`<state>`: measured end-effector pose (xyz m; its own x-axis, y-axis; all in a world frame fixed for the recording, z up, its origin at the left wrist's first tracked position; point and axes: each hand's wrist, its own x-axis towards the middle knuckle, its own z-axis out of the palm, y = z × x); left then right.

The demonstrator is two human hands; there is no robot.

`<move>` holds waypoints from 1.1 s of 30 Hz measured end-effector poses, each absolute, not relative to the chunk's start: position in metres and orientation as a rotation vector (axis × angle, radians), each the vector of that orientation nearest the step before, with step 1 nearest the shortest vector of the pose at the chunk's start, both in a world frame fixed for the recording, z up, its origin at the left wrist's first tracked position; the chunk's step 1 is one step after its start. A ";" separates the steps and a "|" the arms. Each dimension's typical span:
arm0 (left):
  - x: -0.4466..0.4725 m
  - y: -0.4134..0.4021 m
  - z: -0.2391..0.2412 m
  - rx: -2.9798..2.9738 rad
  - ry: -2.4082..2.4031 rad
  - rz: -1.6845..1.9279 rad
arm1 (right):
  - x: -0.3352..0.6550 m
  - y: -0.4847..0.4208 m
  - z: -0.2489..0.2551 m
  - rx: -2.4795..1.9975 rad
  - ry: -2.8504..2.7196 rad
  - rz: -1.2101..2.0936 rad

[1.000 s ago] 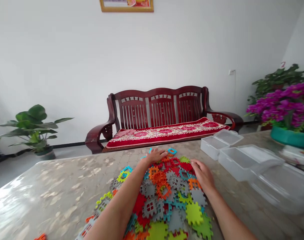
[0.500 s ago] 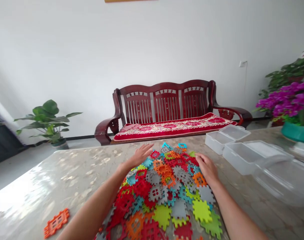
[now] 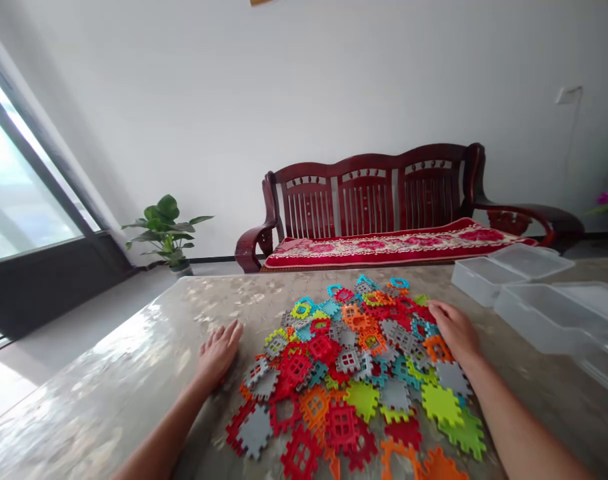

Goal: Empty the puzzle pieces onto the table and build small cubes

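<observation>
A heap of flat toothed plastic tiles [image 3: 354, 373] in red, orange, grey, green and blue lies spread on the marbled table [image 3: 134, 373]. My left hand [image 3: 218, 352] rests flat on the table at the heap's left edge, fingers stretched out, holding nothing. My right hand [image 3: 454, 330] lies palm down on the tiles at the heap's right edge, fingers extended over red and orange pieces.
Clear plastic boxes [image 3: 529, 293] stand on the table to the right. Beyond the table stands a dark red wooden bench [image 3: 384, 207] with a red cushion. A potted plant [image 3: 167, 230] sits on the floor by a dark window frame at the left.
My left hand has slid from the far middle of the heap to its left edge on the bare table. The tiles are spread wider. The view has swung left.
</observation>
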<state>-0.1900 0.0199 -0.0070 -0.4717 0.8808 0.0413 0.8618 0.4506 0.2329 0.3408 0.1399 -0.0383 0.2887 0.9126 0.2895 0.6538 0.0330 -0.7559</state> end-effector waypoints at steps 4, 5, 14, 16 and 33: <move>-0.146 0.050 -0.007 1.806 2.395 0.397 | 0.340 0.139 -0.037 -1.698 -1.456 0.354; -0.136 0.058 -0.008 1.831 2.349 0.434 | 0.339 0.139 -0.036 -1.696 -1.464 0.348; -0.074 0.098 -0.004 2.010 1.944 0.543 | 0.334 0.134 -0.030 -1.736 -1.590 0.280; -0.067 0.101 -0.003 2.055 1.910 0.532 | 0.332 0.133 -0.028 -1.743 -1.633 0.241; -0.038 0.125 -0.008 1.926 1.703 0.847 | 0.296 0.138 -0.027 -1.410 -1.273 0.741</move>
